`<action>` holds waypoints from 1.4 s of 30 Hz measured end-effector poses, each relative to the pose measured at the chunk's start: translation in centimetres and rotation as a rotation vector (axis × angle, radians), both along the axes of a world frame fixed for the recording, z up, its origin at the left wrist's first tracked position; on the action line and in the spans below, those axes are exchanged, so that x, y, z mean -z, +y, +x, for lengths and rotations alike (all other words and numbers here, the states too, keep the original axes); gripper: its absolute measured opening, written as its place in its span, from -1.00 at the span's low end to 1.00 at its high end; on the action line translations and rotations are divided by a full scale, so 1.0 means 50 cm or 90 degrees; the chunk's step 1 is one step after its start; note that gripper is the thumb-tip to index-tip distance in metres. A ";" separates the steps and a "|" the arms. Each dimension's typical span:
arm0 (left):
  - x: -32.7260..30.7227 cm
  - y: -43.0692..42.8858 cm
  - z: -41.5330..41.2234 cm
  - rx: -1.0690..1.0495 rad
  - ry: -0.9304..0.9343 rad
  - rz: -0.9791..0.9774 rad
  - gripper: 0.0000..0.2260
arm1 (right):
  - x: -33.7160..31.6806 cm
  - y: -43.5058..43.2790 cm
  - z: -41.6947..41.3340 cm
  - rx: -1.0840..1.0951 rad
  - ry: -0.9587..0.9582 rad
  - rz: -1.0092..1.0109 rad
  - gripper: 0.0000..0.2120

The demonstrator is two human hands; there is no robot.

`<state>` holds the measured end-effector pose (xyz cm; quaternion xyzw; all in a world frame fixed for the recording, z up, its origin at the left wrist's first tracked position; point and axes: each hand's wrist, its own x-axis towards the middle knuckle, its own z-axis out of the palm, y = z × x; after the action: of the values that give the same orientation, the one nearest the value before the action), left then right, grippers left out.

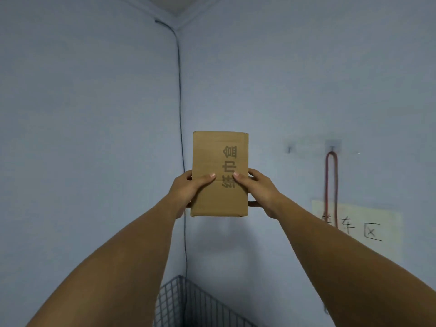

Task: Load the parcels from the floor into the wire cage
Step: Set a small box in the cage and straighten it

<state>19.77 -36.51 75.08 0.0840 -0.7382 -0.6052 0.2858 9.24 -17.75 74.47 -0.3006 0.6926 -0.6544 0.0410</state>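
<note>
A brown cardboard parcel (218, 156) with printed characters on its face is held up at arm's length in front of the wall corner. My left hand (187, 188) grips its lower left side with the thumb across the face. My right hand (258, 187) grips the lower right side the same way. Far below the parcel, the top corner of the grey wire cage (188, 300) shows at the bottom edge of the view. The cage's inside and the floor are out of view.
Two pale blue walls meet in a corner, where a thin dark cable (180, 114) runs down toward the cage. A red loop (331, 185) hangs from a hook on the right wall above a pale paper sign (368, 230).
</note>
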 end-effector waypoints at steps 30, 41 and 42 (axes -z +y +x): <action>0.709 -0.781 -0.451 0.025 -0.426 0.061 -0.37 | 0.769 -0.739 -0.390 0.016 -0.443 0.082 -0.36; 1.376 -0.885 -0.565 0.082 -0.636 0.070 -0.47 | 1.433 -0.846 -0.443 0.083 -0.708 0.136 -0.48; 1.434 -0.901 -0.573 0.089 -0.644 0.073 -0.52 | 1.489 -0.861 -0.445 0.083 -0.722 0.139 -0.53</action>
<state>-8.89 -81.54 3.38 0.3321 -0.7536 -0.5460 -0.1538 -12.98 -60.82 0.03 0.1461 0.6429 -0.6393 0.3958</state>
